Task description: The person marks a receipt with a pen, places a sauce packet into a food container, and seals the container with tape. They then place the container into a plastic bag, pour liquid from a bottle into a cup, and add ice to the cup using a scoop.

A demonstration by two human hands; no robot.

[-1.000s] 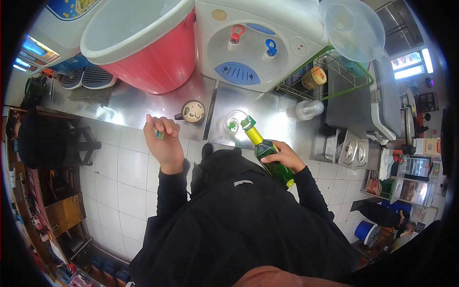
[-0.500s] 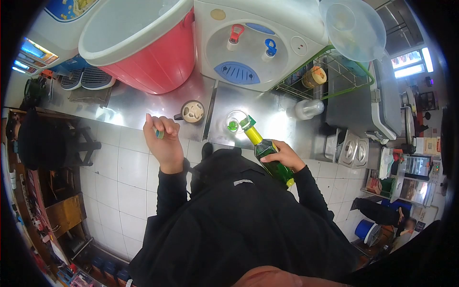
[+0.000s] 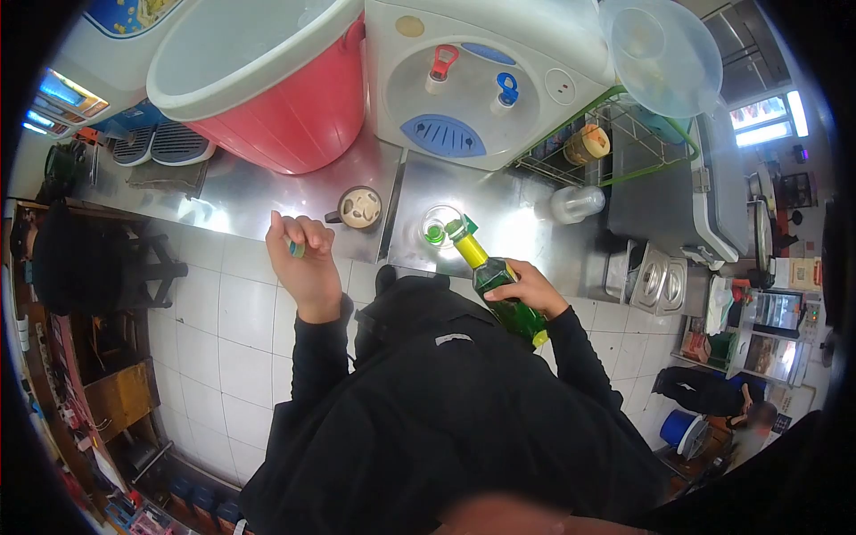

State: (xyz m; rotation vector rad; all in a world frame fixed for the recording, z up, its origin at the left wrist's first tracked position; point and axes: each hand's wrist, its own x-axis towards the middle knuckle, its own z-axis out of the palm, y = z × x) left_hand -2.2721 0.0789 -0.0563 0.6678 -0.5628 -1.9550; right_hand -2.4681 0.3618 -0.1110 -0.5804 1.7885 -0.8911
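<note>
My right hand [image 3: 528, 290] is wrapped round a green glass bottle [image 3: 501, 301] with a yellow neck. The bottle is tilted, its mouth at the rim of a clear glass [image 3: 441, 210]. A little green liquid [image 3: 434, 234] shows inside the glass, which stands on the steel counter. My left hand [image 3: 305, 267] is raised at the counter's front edge, fingers curled round a small green-and-yellow piece [image 3: 297, 250] that looks like a bottle cap. Beyond it, apart from the hand, stands a dark-handled mug [image 3: 360, 209] of iced milky brown drink.
A large red bucket [image 3: 294, 125] and a water dispenser [image 3: 553, 40] line the counter's back. To the right are a green wire basket [image 3: 615, 174], an upside-down clear cup [image 3: 578, 204] and lidded steel containers [image 3: 660, 287]. Another person [image 3: 704, 392] is at far right.
The bottle and my right hand have shifted very slightly to the left. The other person at far right has moved a little. My left hand stays in place.
</note>
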